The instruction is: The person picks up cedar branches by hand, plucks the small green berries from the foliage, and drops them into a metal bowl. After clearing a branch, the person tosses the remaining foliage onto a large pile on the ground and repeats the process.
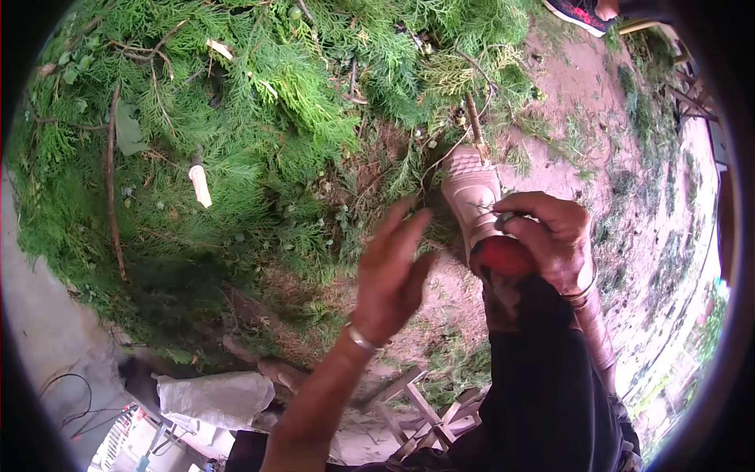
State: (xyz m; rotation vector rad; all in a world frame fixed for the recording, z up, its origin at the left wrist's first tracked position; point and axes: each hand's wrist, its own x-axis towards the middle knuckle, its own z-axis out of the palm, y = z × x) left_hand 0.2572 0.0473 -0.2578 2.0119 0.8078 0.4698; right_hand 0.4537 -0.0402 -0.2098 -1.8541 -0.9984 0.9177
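Note:
My left hand [393, 275] is in the air over the greenery, with a bangle at its wrist. Its fingers are stretched out and the thumb stands apart; nothing shows in it. My right hand [554, 232] is beside my knee and above my light-coloured shoe [472, 189]. Its thumb and forefinger are pinched together on something small that I cannot make out. A cut branch stem [474, 122] stands just beyond the toe of the shoe. Leafy evergreen cuttings [307, 102] lie in a big heap in front of me and to the left.
Pale cut ends [200, 186] and a long bare twig [114, 181] stick out of the heap. Below are a white sack [216, 400] and a crossed wooden frame [425, 409]. Another person's shoe [578, 14] is at the upper right. Scattered sprigs cover the earth ground [562, 86].

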